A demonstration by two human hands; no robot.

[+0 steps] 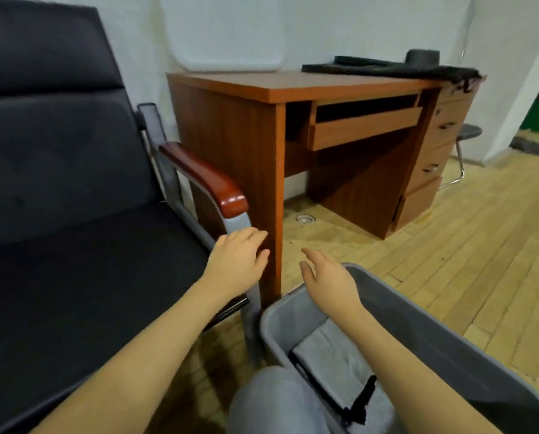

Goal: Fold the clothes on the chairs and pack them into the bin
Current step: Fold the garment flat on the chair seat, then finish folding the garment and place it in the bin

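Low in the middle of the head view, the left hand (235, 261) reaches forward with its fingers straight and loosely spread, holding nothing; it hovers in front of the lower metal post of the chair (74, 214) armrest, and whether it touches the post cannot be told. Just right of it, the right hand (327, 277) is also stretched out with relaxed, slightly parted fingers and an empty palm, held over the far rim of the grey bin (418, 311).

Occupying the lower right of the frame, the bin stands on the wooden floor (481, 245), close beside the chair's front corner. Inside it lies a folded grey garment (333, 355) with a dark strip across its near end, below and nearer the camera than the right hand, under the right forearm. A grey-clad knee (271, 399) shows at the bottom centre, against the bin's near wall.

Filling the left half of the frame, the black padded chair has a reddish wooden armrest; no clothing shows on the part of its seat in view.

Upper centre and right, a brown wooden bench (230, 86) with a keyboard tray and drawers stands against a white wall. On its far right end lies a dark cloth (387, 68), well apart from both hands, with a dark round object (422, 56) behind it.
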